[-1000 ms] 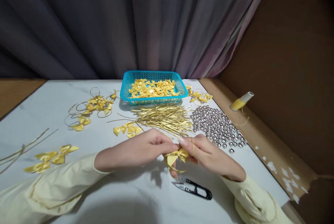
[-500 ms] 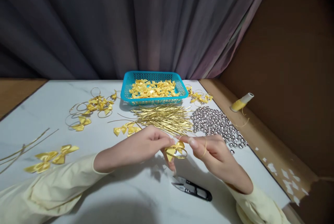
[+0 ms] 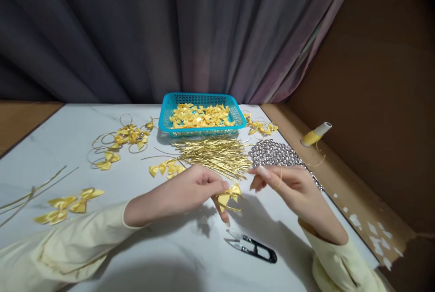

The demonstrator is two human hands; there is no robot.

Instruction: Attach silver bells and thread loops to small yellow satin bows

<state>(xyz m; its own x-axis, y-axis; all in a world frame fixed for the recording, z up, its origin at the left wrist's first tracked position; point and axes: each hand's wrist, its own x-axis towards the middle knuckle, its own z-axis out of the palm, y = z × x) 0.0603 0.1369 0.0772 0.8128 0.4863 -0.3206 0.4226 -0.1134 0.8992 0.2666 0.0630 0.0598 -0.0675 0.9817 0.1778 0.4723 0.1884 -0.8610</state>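
My left hand (image 3: 200, 187) pinches a yellow ribbon bow (image 3: 226, 197) between thumb and fingers, above the middle of the table. A gold wire loop (image 3: 234, 209) is joined to the bow and hangs at its front. My right hand (image 3: 288, 187) is a short way to the right, thumb and forefinger pressed together. Yellow thread (image 3: 280, 177) runs round its fingers; the stretch between the two hands is too thin to follow. Below the hands lies a pair of black-handled thread snips (image 3: 254, 247), blades pointing left.
Behind stands a blue basket (image 3: 163, 124) of yellow bows. Before it lie gold wires (image 3: 214, 156) and silver beads (image 3: 275, 152). Looped bows (image 3: 131, 135) and loose bows (image 3: 56, 210) are at left. A thread spool (image 3: 316, 134) and paper scraps (image 3: 375, 240) lie along the right edge.
My right hand has moved away from the bow, to the right and slightly up. My left hand keeps the bow in nearly the same place.
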